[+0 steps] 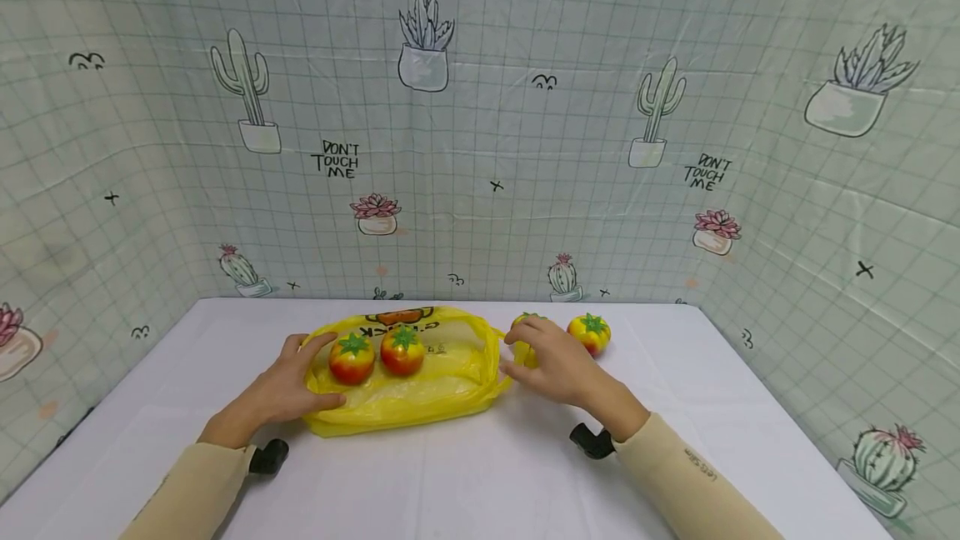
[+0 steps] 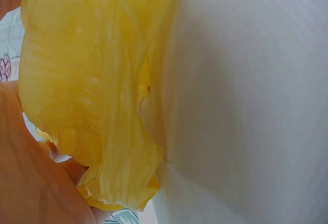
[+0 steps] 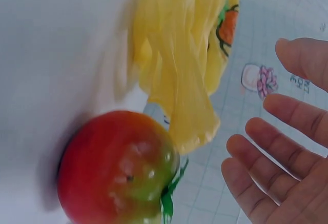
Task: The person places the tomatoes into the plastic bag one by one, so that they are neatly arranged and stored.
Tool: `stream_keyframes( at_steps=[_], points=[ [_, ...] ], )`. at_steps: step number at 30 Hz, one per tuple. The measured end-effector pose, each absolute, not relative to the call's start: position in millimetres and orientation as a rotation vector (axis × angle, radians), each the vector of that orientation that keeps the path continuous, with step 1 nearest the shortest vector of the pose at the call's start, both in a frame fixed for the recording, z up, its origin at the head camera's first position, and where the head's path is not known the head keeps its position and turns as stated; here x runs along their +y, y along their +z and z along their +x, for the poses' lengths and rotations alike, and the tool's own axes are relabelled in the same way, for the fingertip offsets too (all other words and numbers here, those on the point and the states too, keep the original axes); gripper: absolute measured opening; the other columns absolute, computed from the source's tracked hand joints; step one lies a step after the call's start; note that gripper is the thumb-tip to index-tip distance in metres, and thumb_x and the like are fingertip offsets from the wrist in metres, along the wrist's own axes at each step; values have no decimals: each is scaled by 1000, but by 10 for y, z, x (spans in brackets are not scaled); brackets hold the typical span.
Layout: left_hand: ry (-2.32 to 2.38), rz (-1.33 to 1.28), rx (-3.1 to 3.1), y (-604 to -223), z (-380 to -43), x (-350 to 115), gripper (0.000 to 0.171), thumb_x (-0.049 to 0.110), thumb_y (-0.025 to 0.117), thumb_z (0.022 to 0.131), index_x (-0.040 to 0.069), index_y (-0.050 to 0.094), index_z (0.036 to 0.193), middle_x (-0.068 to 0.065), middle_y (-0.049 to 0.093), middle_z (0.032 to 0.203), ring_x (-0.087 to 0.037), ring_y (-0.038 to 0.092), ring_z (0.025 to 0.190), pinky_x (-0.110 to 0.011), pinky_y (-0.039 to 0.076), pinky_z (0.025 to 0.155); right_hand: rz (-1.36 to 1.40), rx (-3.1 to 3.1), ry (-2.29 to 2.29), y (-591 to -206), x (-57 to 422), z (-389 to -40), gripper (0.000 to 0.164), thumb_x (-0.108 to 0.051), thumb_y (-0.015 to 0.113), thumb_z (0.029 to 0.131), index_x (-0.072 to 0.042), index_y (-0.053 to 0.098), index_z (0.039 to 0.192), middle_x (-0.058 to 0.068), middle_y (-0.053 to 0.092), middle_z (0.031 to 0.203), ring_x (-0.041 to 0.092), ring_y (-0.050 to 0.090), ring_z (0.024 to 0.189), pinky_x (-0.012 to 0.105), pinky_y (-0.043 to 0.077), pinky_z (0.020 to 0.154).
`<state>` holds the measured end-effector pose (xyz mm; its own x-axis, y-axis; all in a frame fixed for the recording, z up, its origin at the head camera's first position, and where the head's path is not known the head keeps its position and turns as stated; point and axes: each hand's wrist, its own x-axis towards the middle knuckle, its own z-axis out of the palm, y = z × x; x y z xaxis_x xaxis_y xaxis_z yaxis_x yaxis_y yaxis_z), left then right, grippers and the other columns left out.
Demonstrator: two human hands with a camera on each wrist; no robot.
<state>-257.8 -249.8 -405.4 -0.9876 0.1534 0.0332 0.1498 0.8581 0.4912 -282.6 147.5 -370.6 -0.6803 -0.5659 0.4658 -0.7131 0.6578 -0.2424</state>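
Note:
A yellow plastic bag (image 1: 450,373) lies on its side on the table, with a dark print on it. Two red-and-yellow tomatoes, a left tomato (image 1: 351,359) and a right tomato (image 1: 402,352), sit within its outline. My left hand (image 1: 288,382) holds the bag's left end, thumb along the front and fingers at the back; in the left wrist view the bag covers its fingertips. Spread and holding nothing, my right hand (image 1: 558,363) hovers beside the bag's right end. A tomato (image 3: 115,167) lies near that hand, mostly hidden behind it in the head view.
Another tomato (image 1: 590,333) rests behind and right of my right hand. A white cloth covers the table (image 1: 465,482). Behind it rises a gridded curtain (image 1: 480,240) printed with cacti. A black wrist camera (image 1: 268,457) sits at my left wrist.

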Motion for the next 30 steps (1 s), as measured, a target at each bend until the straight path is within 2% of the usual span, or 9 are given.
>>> stream_keyframes(
  at_steps=[6,15,20,24,30],
  points=[
    [803,237,3018,-4054,-2583,-2498,96,50,77,71,15,30,147,-25,20,140,-50,43,117,-68,38,91,983,-2536,670,-3671,1574,-2887,28,-27,75,83,-11,67,104,0,60,106,21,58,99,36,50,85],
    [791,241,3014,-4041,-2576,-2498,97,51,77,71,14,29,147,-27,20,141,-52,43,116,-69,38,90,880,-2571,679,-3663,1773,-2995,30,-29,72,86,-7,66,106,5,59,107,24,58,96,39,50,81],
    [788,240,3018,-4044,-2574,-2493,96,51,77,72,14,30,147,-26,20,141,-51,43,117,-68,38,91,759,-2601,668,-3682,1890,-3066,33,-32,72,86,-8,66,109,3,60,113,23,57,102,43,50,86],
    [785,238,3022,-4052,-2586,-2494,96,50,77,72,15,30,147,-26,20,141,-51,43,117,-68,38,91,701,-2597,664,-3703,1990,-3122,33,-30,72,86,-7,66,109,6,61,116,26,56,107,47,48,91],
    [781,238,3024,-4063,-2605,-2499,97,51,77,71,15,30,147,-26,20,141,-51,44,116,-68,39,90,634,-2579,644,-3751,2130,-3197,30,-29,70,86,-8,65,107,7,61,115,29,55,110,48,47,91]
  ],
)
